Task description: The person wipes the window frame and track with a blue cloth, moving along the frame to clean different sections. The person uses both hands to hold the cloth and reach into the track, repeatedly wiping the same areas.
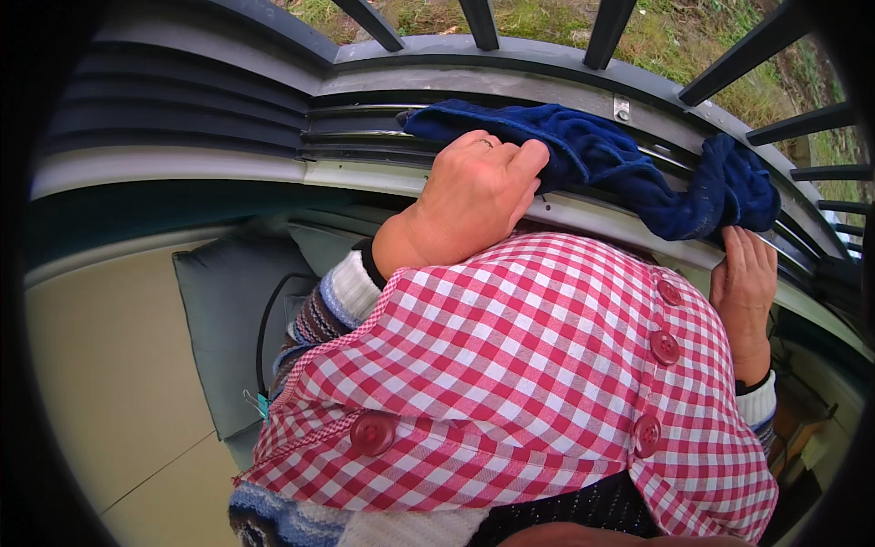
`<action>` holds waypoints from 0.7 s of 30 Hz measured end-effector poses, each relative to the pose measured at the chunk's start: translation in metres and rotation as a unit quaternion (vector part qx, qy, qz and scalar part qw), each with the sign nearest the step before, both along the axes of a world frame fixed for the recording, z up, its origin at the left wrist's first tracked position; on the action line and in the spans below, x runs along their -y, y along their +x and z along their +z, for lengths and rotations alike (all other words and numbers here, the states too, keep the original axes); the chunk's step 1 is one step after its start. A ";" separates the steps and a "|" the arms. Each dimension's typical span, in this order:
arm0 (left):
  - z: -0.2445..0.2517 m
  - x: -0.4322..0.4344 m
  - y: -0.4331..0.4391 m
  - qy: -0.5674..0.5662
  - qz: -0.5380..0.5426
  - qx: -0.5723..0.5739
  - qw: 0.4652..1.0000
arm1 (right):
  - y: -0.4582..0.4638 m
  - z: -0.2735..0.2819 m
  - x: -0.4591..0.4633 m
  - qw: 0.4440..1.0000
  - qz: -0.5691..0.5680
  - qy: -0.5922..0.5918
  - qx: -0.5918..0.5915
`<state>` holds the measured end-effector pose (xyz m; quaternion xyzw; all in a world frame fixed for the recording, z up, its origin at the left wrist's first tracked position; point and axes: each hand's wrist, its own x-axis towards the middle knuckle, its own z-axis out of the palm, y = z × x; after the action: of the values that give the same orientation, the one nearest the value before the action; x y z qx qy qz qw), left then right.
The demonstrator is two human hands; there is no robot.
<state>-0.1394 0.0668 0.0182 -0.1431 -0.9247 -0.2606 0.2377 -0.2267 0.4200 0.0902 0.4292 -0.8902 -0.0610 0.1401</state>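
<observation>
A dark blue cloth (601,150) lies bunched and twisted along the metal window track (369,130). My left hand (472,184), a ring on one finger, is curled over the cloth's left part and grips it. Farther right, my right hand (745,273) meets the lower edge of the cloth's bunched right end. Its fingertips are hidden there, so whether they pinch the fabric is unclear. Below both hands runs the pale window sill (383,176). My red-and-white checked garment (506,342) with large red buttons fills the middle of the view and covers part of the sill.
Dark window bars (482,24) stand just beyond the track, with grass (656,48) outside. A small metal bracket (621,108) is fixed to the frame. Grey cushions (225,321) and a black cable (266,328) lie at left, over a beige tiled surface (116,369).
</observation>
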 end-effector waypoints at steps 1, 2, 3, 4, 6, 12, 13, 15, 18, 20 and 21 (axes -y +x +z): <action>-0.002 0.004 0.002 0.010 -0.002 0.004 1.000 | 0.001 0.000 0.010 1.000 0.010 0.002 0.019; -0.002 0.007 0.003 0.027 0.011 -0.001 1.000 | 0.000 0.002 0.019 0.999 0.028 0.006 0.030; 0.000 0.016 0.008 0.037 0.019 0.002 0.999 | 0.001 0.000 0.030 0.998 0.048 -0.014 0.038; 0.001 0.024 0.011 0.050 0.021 0.011 0.998 | 0.001 -0.004 0.041 0.996 0.061 -0.024 0.054; 0.006 0.047 0.025 0.047 0.041 0.015 0.998 | 0.009 -0.013 0.059 0.993 0.064 -0.027 0.097; 0.023 0.099 0.053 0.026 0.135 0.046 0.990 | 0.021 -0.028 0.084 0.976 0.094 -0.099 0.171; 0.027 0.103 0.055 0.025 0.162 0.049 0.985 | 0.020 -0.025 0.086 0.971 0.090 -0.097 0.198; 0.037 0.109 0.057 0.050 0.196 0.089 0.975 | 0.014 -0.019 0.093 0.967 0.109 -0.089 0.211; 0.045 0.113 0.057 -0.002 0.223 0.183 0.957 | 0.005 -0.006 0.100 0.968 0.109 -0.027 0.226; 0.044 0.113 0.056 -0.015 0.160 0.150 0.975 | -0.001 0.007 0.096 0.971 0.171 0.055 0.157; 0.041 0.112 0.054 -0.024 0.140 0.147 0.979 | -0.004 0.014 0.092 0.967 0.190 0.108 0.132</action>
<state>-0.0849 -0.0452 0.0597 0.0223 -0.9664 -0.2208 0.1300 -0.2310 0.3279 0.1038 0.6070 -0.7913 -0.0716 -0.0168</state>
